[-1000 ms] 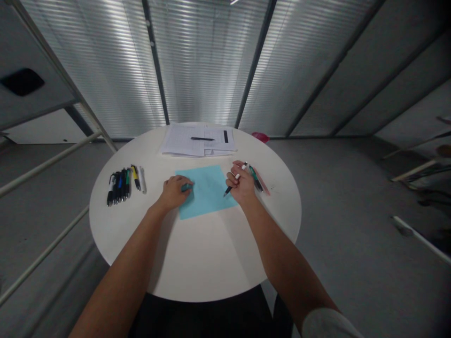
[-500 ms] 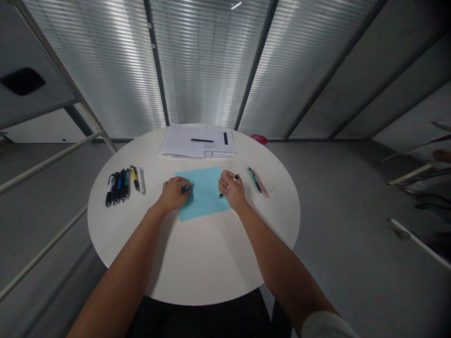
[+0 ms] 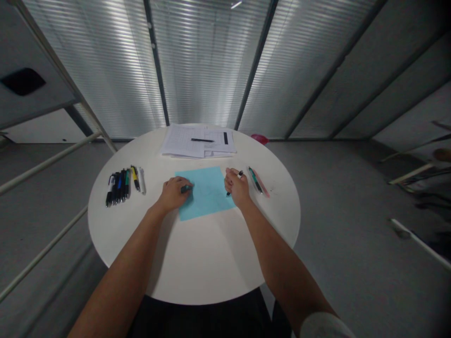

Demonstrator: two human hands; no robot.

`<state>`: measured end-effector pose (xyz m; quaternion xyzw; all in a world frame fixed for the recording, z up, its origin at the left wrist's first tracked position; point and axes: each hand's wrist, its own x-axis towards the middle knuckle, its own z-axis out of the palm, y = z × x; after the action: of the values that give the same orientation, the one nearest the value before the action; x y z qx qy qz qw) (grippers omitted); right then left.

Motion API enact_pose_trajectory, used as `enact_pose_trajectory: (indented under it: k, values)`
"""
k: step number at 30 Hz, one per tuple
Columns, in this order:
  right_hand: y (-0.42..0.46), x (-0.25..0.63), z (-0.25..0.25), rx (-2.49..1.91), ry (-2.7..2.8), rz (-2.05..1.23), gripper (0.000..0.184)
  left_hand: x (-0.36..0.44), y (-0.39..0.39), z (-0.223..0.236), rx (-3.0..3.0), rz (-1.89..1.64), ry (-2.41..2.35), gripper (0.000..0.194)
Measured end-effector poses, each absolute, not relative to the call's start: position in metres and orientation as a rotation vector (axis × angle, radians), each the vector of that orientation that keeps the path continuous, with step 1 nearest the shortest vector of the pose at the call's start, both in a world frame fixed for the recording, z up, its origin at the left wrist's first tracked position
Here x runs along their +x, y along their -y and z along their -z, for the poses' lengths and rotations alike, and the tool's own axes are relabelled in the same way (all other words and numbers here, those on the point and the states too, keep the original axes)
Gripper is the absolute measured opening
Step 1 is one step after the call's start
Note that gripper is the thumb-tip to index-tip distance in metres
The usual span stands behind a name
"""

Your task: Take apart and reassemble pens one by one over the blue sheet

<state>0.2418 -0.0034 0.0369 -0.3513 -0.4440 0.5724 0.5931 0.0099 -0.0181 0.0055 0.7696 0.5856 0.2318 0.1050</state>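
Horizontally slatted pale window blinds, divided by dark vertical frames, fill the background above a grey floor. Pale metal rails cross the left side of the view, and a round white worktop stands in the middle.

A flat sky-blue paper sheet lies near the centre of the worktop, set slightly askew. The person's left hand rests on its left edge, curled around a small dark teal object, mostly hidden, that sits on the paper. The right hand is closed in a narrow grip around a slim black pen. The pen's dark tip angles down over the right part of the sheet, though whether it touches the paper cannot be told.

Just right of that hand lie a slim green pen and a pink pen-shaped item, side by side. Left of the sheet, a tight row of black, blue and green pens sits beside a yellow marker and a white pen. At the far side rests a stack of printed white papers, topped by a black pen. A small pink object shows just past the far rim.
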Motion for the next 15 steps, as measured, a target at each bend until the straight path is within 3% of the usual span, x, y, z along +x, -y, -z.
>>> enact_pose_trajectory:
  k: [5,10,15]
  values:
    - [0.010,0.255,-0.053,-0.598,0.916,-1.454,0.043,0.009,0.019,-0.006,2.269,-0.670,-1.741,0.029]
    - [0.012,0.267,-0.060,-0.613,0.818,-1.522,0.051,0.009,0.020,-0.006,2.264,-0.673,-1.734,0.028]
    - [0.007,0.267,-0.053,-0.584,0.794,-1.606,0.046,0.008,0.018,-0.005,2.255,-0.684,-1.721,0.028]
